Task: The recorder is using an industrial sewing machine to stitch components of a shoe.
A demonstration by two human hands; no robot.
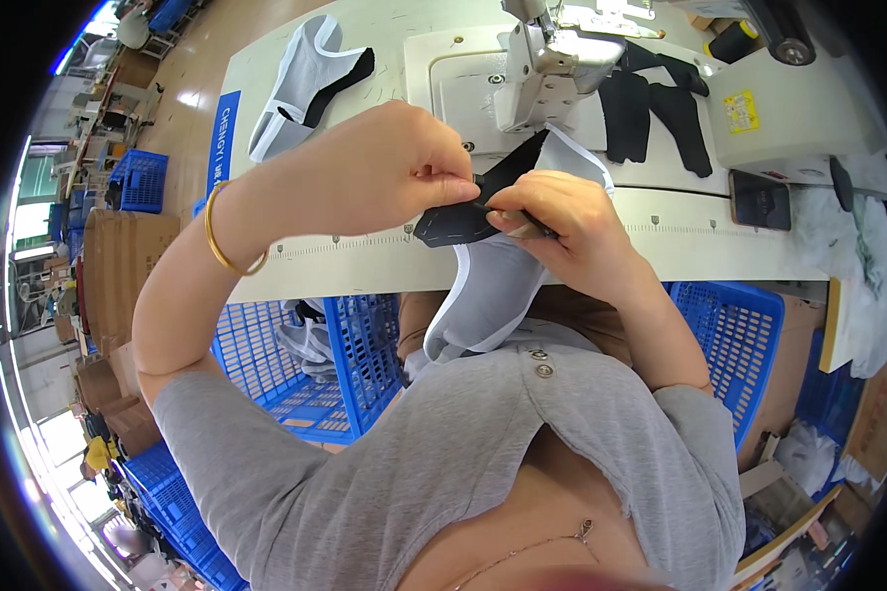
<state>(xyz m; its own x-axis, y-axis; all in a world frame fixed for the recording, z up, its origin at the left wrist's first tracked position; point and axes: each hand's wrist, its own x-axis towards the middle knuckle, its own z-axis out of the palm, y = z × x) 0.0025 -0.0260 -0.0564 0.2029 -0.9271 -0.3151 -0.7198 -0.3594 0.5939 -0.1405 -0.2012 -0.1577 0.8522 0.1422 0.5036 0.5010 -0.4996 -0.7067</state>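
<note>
My left hand (404, 167), a gold bangle at its wrist, is closed in a pinch at the edge of a black fabric piece (453, 225). Close beside it, my right hand (572, 231) is closed on the same black fabric. Something slim and dark shows under the right fingers; I cannot make out its kind. Joined to or lying against the black piece, grey fabric with a white edge (493, 295) hangs over the table's front edge toward my lap. Just beyond both hands stands a sewing machine (547, 84).
At the far left of the table (365, 258) lies another grey and black fabric piece (306, 84). Black fabric strips (650, 113) and a phone (759, 200) are on the right. Blue baskets (365, 345) stand below the front edge, one with grey fabric inside.
</note>
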